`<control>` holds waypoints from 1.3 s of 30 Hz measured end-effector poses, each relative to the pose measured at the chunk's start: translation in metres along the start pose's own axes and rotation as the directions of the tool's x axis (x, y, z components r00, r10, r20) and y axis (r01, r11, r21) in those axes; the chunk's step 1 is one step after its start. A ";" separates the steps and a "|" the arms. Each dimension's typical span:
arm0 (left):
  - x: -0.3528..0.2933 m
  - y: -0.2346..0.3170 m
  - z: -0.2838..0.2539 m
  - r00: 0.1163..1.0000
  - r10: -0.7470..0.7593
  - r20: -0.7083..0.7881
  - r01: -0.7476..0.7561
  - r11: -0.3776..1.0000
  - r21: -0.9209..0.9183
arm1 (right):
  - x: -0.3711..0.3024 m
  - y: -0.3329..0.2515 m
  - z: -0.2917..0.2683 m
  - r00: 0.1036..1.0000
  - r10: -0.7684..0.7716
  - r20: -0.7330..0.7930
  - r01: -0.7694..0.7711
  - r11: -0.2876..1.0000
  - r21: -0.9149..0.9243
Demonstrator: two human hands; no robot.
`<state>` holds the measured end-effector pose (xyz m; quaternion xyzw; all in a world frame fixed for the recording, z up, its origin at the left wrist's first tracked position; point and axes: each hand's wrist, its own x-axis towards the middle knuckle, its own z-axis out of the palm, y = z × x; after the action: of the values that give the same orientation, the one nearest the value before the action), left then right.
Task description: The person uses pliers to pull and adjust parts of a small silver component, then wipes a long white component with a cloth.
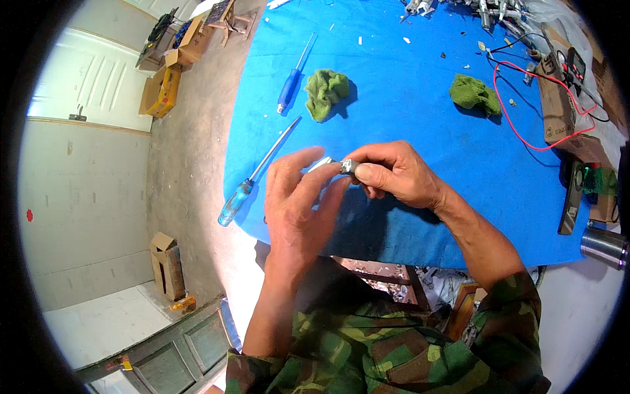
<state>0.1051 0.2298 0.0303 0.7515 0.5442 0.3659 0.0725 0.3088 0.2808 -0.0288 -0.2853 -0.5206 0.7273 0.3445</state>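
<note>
Above the near part of the blue cloth, my right hand (400,174) pinches a small grey metal part (348,167) between thumb and fingers. From the other side, the thumb and fingers of my left hand (298,190) close in on the same part, near its white piece (321,164). Slight blur and the fingers themselves hide much of its shape. Left of my hands lies a screwdriver with a translucent blue handle (237,202). Farther off is a second screwdriver with a darker blue handle (287,92), beside a crumpled green rag (326,93).
Another green rag (474,94) lies at the right. Red and black leads (505,125) loop beside a cardboard box (558,105). Several metal parts (489,13) are heaped at the far right. A metal cylinder (602,246) stands near the right edge of the blue cloth (407,105).
</note>
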 end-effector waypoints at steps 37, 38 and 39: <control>0.010 -0.003 -0.003 0.988 -0.001 0.154 0.012 0.997 -0.073 | 0.001 0.001 0.006 0.994 -0.110 -0.019 0.102 0.969 -0.226; 0.011 -0.002 -0.005 0.987 0.004 0.164 0.008 0.997 -0.071 | 0.001 0.000 0.006 0.996 -0.093 -0.020 0.085 0.969 -0.230; 0.012 -0.002 -0.007 0.987 0.045 0.155 -0.038 0.998 -0.043 | 0.000 -0.002 0.006 0.997 -0.075 -0.022 0.068 0.970 -0.234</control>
<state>0.1008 0.2394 0.0395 0.7874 0.5136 0.3184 0.1223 0.3043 0.2781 -0.0254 -0.3158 -0.6070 0.6437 0.3427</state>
